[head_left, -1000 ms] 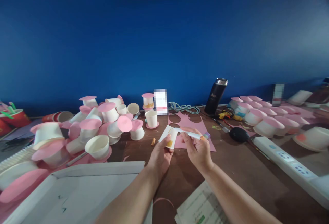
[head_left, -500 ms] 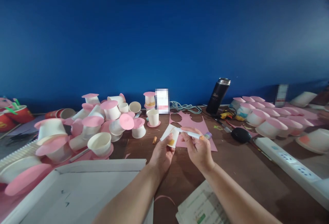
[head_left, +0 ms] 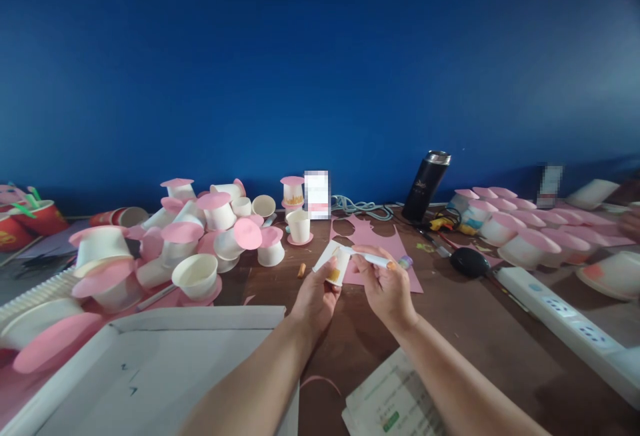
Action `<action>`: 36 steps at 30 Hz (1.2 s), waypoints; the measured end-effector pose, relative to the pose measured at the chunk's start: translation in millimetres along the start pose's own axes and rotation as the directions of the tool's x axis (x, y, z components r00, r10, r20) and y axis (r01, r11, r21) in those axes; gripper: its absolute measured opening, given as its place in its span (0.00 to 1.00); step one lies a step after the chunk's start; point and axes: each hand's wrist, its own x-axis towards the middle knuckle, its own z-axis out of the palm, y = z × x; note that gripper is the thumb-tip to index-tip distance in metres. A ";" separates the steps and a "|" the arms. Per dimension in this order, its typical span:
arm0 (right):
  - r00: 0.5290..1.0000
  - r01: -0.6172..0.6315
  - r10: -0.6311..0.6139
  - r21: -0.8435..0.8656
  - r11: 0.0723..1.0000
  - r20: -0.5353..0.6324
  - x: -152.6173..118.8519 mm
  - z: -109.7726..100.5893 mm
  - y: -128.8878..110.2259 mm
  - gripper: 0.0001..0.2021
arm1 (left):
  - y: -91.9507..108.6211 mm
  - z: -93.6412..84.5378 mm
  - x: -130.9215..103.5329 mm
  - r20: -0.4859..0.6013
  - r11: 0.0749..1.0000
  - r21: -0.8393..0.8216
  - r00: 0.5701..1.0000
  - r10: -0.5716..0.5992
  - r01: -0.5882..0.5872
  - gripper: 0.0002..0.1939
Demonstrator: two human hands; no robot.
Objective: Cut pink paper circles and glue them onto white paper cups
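Observation:
A small white paper cup point(head_left: 334, 264) with a yellow print lies tilted in my left hand point(head_left: 316, 299), whose fingers wrap around it. My right hand point(head_left: 387, 287) is closed on a white marker point(head_left: 373, 259) with an orange end. The marker's tip points left and meets the cup's side near its edge; the exact contact is too small to tell. Pink paper with round cut-outs point(head_left: 385, 243) lies behind my hands. Beyond the cup, another white cup point(head_left: 299, 226) stands on a pink disc.
Many cups with pink discs point(head_left: 183, 235) crowd the left. A white box lid point(head_left: 200, 319) and printed papers point(head_left: 390, 393) lie in front. On the right are a black bottle point(head_left: 425, 186), a black mouse-like object point(head_left: 469, 262), a power strip point(head_left: 565, 313) and more cups.
The view has shifted very slightly. Both hands keep their grips, and the marker in my right hand has moved a little against the cup.

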 end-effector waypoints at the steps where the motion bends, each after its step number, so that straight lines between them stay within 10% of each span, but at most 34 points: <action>1: 1.000 0.004 -0.004 -0.003 1.000 -0.001 -0.1 0.1 0.1 0.10 | -0.2 -0.3 -0.1 0.005 1.000 -0.001 1.000 0.001 -0.001 0.10; 36: 1.000 -0.009 0.008 -0.014 1.000 -0.027 0.5 0.3 -3.1 0.09 | 4.9 0.4 1.3 -0.020 0.998 -0.058 0.999 -0.032 0.031 0.09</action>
